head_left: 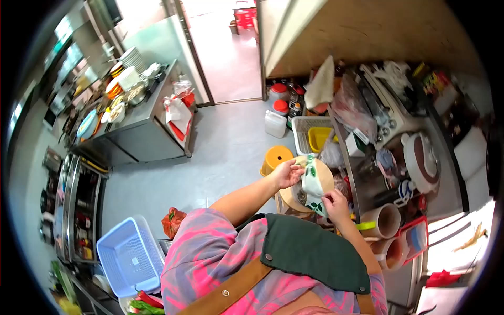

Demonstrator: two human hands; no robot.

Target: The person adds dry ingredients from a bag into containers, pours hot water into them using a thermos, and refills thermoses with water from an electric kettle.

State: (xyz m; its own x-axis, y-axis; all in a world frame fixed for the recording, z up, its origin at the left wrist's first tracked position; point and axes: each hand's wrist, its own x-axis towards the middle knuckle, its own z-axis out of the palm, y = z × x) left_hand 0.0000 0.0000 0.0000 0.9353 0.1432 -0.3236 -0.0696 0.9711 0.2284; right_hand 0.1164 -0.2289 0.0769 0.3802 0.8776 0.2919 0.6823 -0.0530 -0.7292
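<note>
Between my two hands hangs a white cloth or bag with green leaf shapes [312,181]. My left hand [288,174] is at its upper left edge, fingers curled, and seems to pinch it. Lower on its right side, my right hand [336,203] has its fingers closed on the edge. Behind and below the cloth is a round tan board or lid [324,176], partly covered. A yellow-orange stool [276,157] stands just beyond my left hand.
On the right, a metal counter [350,170] carries a pot [420,157], mugs and a stove. A white basket [310,127] and jugs stand ahead. A blue basket [131,257] and red bag [172,222] lie left. A steel table [152,123] holds dishes.
</note>
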